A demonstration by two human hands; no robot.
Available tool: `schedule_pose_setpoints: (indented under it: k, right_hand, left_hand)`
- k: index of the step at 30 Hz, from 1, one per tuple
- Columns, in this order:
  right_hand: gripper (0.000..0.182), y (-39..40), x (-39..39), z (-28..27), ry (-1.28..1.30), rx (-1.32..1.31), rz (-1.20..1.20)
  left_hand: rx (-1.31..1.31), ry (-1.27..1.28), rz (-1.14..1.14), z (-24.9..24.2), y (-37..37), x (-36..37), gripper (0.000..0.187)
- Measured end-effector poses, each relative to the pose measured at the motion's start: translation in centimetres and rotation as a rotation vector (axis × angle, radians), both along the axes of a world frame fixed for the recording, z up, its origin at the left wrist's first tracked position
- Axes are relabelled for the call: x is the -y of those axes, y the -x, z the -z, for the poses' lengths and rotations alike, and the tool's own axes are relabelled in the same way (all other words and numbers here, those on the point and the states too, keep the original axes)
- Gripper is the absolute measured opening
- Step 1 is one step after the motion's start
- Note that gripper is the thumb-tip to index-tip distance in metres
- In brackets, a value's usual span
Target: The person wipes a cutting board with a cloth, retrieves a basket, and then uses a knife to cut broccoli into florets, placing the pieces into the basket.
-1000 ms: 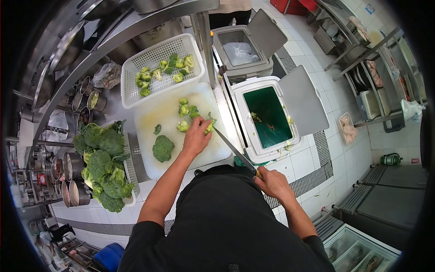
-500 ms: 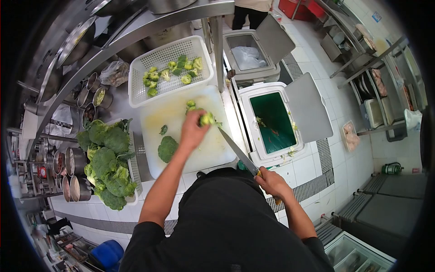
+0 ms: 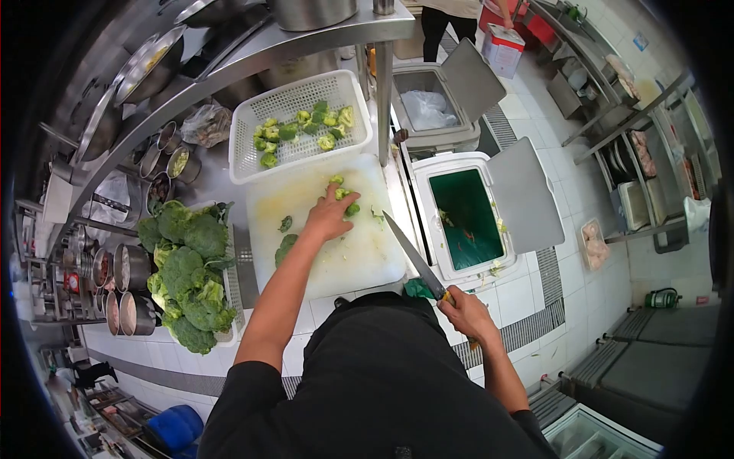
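My left hand (image 3: 330,216) lies curled over cut broccoli florets (image 3: 342,193) at the far side of the white cutting board (image 3: 359,256); whether the fingers grip any, I cannot tell. My right hand (image 3: 468,312), closed on the knife (image 3: 414,257), holds the blade angled toward that hand: a risk of a cut, in my judgement.
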State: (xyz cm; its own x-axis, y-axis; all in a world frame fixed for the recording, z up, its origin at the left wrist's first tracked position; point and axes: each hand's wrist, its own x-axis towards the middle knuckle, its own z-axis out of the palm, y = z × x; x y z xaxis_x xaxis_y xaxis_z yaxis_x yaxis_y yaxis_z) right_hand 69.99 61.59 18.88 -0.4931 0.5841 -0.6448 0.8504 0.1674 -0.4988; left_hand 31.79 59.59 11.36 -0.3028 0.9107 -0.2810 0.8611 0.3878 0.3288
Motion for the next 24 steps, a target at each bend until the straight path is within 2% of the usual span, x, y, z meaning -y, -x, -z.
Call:
schedule_pose_setpoints:
  k: [1,3,7,8,11,12,13,15,16,18,20,22,24]
  right_hand:
    - [0.040,0.1,0.1,0.0,-0.020,-0.001,-0.014]
    - [0.040,0.1,0.2,0.2,-0.043,-0.010,-0.029]
    - [0.040,-0.3,0.5,0.5,-0.012,-0.015,0.034]
    - [0.040,-0.3,0.5,0.5,-0.003,-0.002,0.055]
    - [0.041,-0.5,0.6,0.7,-0.002,-0.013,0.078]
    - [0.041,-0.5,0.6,0.9,-0.001,-0.010,0.075]
    - [0.041,-0.6,0.6,1.1,-0.016,-0.013,0.066]
    - [0.041,-0.5,0.4,1.2,-0.028,-0.018,0.051]
    - [0.041,-0.5,0.4,1.2,-0.015,-0.024,0.069]
    - [0.042,-0.5,0.4,1.4,0.001,-0.031,0.082]
    - [0.043,-0.6,0.5,2.0,-0.003,-0.042,0.116]
    - [0.043,-0.6,0.5,2.2,0.007,-0.053,0.127]
    - [0.043,-0.6,0.5,2.2,0.012,-0.058,0.142]
  left_hand:
    - [-0.005,-0.002,-0.005,0.7,-0.1,-0.2,0.065]
    - [0.064,-0.098,-0.016,1.4,-0.2,-0.7,0.047]
    - [0.124,-0.131,-0.035,0.0,0.8,-0.9,0.038]
    - [0.147,-0.206,-0.027,-0.7,1.7,-1.0,0.037]
    - [0.203,-0.418,-0.048,-5.8,5.1,-1.9,0.036]
    - [0.121,-0.487,-0.070,-6.5,7.5,-2.9,0.039]
    - [0.012,-0.667,-0.101,-8.4,8.8,-3.2,0.042]
    - [-0.092,-0.810,-0.254,-12.8,10.4,-3.0,0.044]
    - [-0.096,-0.803,-0.259,-13.9,11.5,-2.5,0.040]
    - [-0.007,-0.409,-0.275,-13.6,12.8,-0.9,0.039]
    - [-0.016,-0.078,-0.194,-8.3,13.6,1.2,0.037]
    - [-0.014,0.167,-0.228,-3.5,11.7,3.6,0.030]
    - [-0.045,0.110,-0.187,2.8,11.7,6.2,0.028]
